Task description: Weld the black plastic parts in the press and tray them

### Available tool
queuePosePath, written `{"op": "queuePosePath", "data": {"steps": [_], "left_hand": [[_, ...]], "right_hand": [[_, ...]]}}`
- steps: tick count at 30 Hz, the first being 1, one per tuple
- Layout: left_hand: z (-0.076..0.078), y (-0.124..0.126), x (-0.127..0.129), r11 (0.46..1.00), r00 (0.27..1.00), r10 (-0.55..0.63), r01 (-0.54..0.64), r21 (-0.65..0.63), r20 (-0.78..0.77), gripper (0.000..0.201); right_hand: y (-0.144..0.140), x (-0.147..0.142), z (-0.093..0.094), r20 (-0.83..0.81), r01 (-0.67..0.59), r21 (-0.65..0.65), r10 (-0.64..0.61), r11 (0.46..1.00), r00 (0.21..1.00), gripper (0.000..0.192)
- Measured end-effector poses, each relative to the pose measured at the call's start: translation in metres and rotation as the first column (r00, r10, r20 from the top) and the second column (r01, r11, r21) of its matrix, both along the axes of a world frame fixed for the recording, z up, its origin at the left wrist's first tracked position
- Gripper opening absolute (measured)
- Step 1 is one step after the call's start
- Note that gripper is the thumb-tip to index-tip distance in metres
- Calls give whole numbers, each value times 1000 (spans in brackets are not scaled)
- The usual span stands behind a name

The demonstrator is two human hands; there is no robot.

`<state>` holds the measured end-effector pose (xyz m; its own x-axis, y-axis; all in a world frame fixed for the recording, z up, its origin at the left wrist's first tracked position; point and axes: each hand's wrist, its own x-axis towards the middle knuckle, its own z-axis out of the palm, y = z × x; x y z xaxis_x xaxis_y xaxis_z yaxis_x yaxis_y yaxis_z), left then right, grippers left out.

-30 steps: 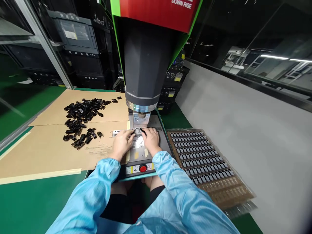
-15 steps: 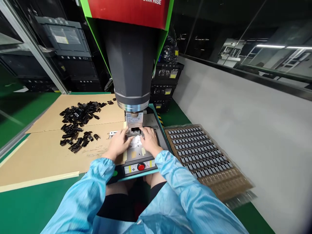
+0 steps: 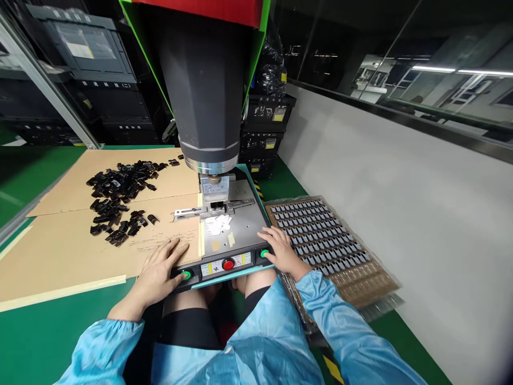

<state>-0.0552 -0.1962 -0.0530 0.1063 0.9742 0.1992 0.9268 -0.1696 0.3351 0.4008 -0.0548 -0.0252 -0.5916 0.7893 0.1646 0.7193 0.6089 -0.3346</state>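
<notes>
My left hand (image 3: 159, 270) lies with fingers spread, its thumb at the left green button (image 3: 186, 275) on the machine's front panel. My right hand (image 3: 281, 248) is spread too, thumb on the right green button (image 3: 264, 253). Neither hand holds anything. Between them sits a red button (image 3: 228, 264). On the metal base plate (image 3: 244, 230), a small black part (image 3: 217, 205) rests in the metal fixture (image 3: 188, 213), right under the press head (image 3: 215, 188). White pieces (image 3: 219, 224) lie on the plate in front of the fixture.
Black plastic parts (image 3: 120, 184) are heaped on the cardboard (image 3: 160, 208) at the left. A tray (image 3: 380, 289) with rows of grey pieces stands at the right beside a white wall (image 3: 380, 176). Black crates (image 3: 260, 141) are stacked behind the machine column (image 3: 204, 91).
Both hands have left the fixture and come back toward me, the left to the left button and the right to the right button. The black part stays in the fixture. The view has shifted slightly.
</notes>
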Motion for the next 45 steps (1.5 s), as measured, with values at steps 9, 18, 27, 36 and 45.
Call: {"op": "queuePosePath", "data": {"steps": [9, 18, 27, 36, 45], "left_hand": [[11, 18, 11, 999, 986, 31, -28, -23, 162, 70], [15, 90, 36, 981, 767, 188, -173, -85, 613, 55], [14, 83, 37, 991, 892, 101, -129, 35, 442, 43], [22, 115, 46, 977, 601, 205, -168, -129, 773, 72], [47, 175, 69, 984, 514, 176, -121, -132, 840, 81]], "right_hand": [[15, -40, 6, -173, 3, 25, 1, 1000, 985, 48], [69, -125, 1, -368, 135, -89, -159, 987, 916, 36], [62, -127, 1, -285, 141, -41, -147, 989, 947, 29], [91, -152, 16, -451, 85, -198, -168, 976, 877, 55], [108, -200, 31, -333, 128, -149, -172, 980, 927, 55]]}}
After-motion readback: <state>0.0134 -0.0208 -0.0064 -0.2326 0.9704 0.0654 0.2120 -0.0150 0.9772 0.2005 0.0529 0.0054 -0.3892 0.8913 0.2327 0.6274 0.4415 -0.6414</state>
